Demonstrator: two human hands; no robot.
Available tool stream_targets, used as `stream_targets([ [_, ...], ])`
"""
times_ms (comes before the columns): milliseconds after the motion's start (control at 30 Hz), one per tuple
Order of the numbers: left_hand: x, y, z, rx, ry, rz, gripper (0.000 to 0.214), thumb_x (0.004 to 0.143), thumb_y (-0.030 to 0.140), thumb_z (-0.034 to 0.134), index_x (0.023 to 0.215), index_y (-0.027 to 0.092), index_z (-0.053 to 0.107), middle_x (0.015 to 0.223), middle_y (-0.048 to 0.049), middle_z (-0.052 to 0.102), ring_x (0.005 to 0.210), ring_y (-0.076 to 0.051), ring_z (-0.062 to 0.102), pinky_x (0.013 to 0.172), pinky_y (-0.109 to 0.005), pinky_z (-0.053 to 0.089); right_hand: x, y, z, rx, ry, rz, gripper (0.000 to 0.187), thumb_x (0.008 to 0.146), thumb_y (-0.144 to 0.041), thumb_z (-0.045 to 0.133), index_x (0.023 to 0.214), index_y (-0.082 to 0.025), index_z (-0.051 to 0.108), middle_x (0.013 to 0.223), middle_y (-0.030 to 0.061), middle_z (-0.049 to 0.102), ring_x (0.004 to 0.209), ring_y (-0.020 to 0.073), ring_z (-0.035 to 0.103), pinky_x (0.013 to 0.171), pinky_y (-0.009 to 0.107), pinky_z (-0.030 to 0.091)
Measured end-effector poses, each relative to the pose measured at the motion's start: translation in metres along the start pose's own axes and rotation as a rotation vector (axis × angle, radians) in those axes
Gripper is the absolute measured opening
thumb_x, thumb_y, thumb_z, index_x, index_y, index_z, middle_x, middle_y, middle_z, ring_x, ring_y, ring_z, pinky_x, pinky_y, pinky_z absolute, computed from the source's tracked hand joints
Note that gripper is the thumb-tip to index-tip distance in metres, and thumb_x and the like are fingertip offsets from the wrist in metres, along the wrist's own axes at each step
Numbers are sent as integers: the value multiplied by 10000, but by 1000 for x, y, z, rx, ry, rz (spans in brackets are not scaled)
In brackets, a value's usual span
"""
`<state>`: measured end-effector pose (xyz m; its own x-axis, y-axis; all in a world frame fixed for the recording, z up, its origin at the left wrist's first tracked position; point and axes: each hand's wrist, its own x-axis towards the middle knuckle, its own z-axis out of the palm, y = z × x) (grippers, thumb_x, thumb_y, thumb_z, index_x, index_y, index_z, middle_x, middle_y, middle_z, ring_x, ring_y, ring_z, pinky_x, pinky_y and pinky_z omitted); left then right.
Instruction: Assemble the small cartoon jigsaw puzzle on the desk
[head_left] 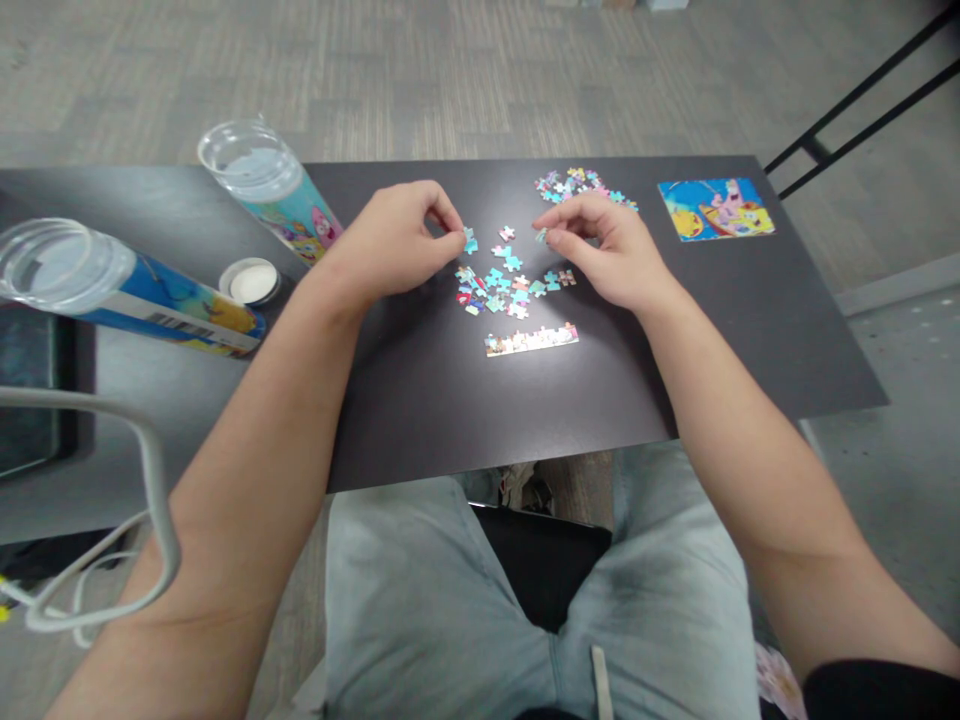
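Note:
My left hand (pixel 409 235) pinches a light blue jigsaw piece (pixel 471 241) between thumb and fingertips. Across from it, my right hand (pixel 604 240) is closed on another small jigsaw piece (pixel 541 236), pale greenish in colour. Between and below the hands lies a loose cluster of jigsaw pieces (pixel 495 283), mostly light blue with some red and pink. Nearer to me, a joined strip of jigsaw pieces (pixel 532 340) with a straight lower edge rests flat. A second pile of pieces (pixel 574 183) sits beyond my right hand, partly hidden by it.
A cartoon picture card (pixel 716 209) lies at the right of the dark table (pixel 420 410). Two clear-topped tubes (pixel 292 205) (pixel 172 300) stand at the left, with a white-topped round lid (pixel 250 282) between them. A pale cable (pixel 154 480) loops at the lower left.

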<state>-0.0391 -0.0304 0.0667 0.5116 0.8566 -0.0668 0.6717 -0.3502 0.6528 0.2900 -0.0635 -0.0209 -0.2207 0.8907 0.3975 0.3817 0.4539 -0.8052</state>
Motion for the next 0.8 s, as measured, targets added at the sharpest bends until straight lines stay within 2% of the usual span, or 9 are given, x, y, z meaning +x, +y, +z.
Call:
stream_targets([
  [67, -4, 7, -5, 32, 7, -42, 525, 928, 758, 843, 1181, 302, 784, 946, 13, 814, 1269, -273, 697, 1112, -465, 553, 1, 7, -2, 50, 6, 16, 642, 1066, -954, 917, 1223, -332, 926, 1126, 58, 844, 1023, 278, 809, 972, 458, 715],
  [133, -7, 11, -9, 46, 17, -64, 519, 949, 718, 828, 1234, 288, 770, 1034, 26, 835, 1241, -239, 678, 1110, -459, 541, 0, 12, -2, 98, 0, 30, 686, 1028, -983, 942, 1266, -339, 926, 1100, 51, 817, 1000, 271, 822, 930, 439, 717],
  [233, -9, 10, -10, 42, 37, -48, 461, 967, 641, 792, 1261, 288, 754, 1222, 33, 873, 1170, -200, 663, 1069, -449, 544, 0, 15, -2, 98, 0, 47, 626, 1021, -904, 995, 1297, -347, 915, 1133, 52, 830, 975, 265, 823, 896, 435, 713],
  [300, -8, 5, -9, 92, 49, -52, 437, 950, 637, 788, 1228, 300, 769, 1274, 25, 889, 1140, -203, 666, 1081, -464, 547, -1, 14, -2, 60, 0, 53, 535, 1046, -815, 996, 1286, -346, 905, 1152, 57, 849, 995, 272, 819, 914, 447, 713],
  [433, -2, -6, -4, 196, 80, -82, 428, 839, 652, 868, 1123, 333, 844, 1221, -41, 910, 1202, -306, 737, 1135, -536, 579, -1, 9, -2, -10, -7, 39, 382, 1067, -663, 969, 1236, -330, 892, 1179, 65, 875, 1070, 288, 806, 950, 457, 699],
  [567, 5, -16, -1, 165, 26, -16, 394, 764, 683, 955, 1001, 379, 873, 1109, -58, 901, 1266, -365, 800, 1088, -513, 641, -1, 5, -2, -46, -27, 53, 348, 1051, -615, 971, 1224, -325, 889, 1174, 65, 882, 1056, 287, 793, 948, 459, 690],
  [800, 6, -19, 3, 178, -63, 37, 383, 815, 713, 939, 978, 368, 910, 1139, -55, 939, 1154, -334, 843, 1067, -482, 685, -3, 1, -2, -67, -27, 61, 312, 1053, -583, 997, 1215, -336, 895, 1115, 66, 857, 976, 288, 758, 894, 465, 676],
])
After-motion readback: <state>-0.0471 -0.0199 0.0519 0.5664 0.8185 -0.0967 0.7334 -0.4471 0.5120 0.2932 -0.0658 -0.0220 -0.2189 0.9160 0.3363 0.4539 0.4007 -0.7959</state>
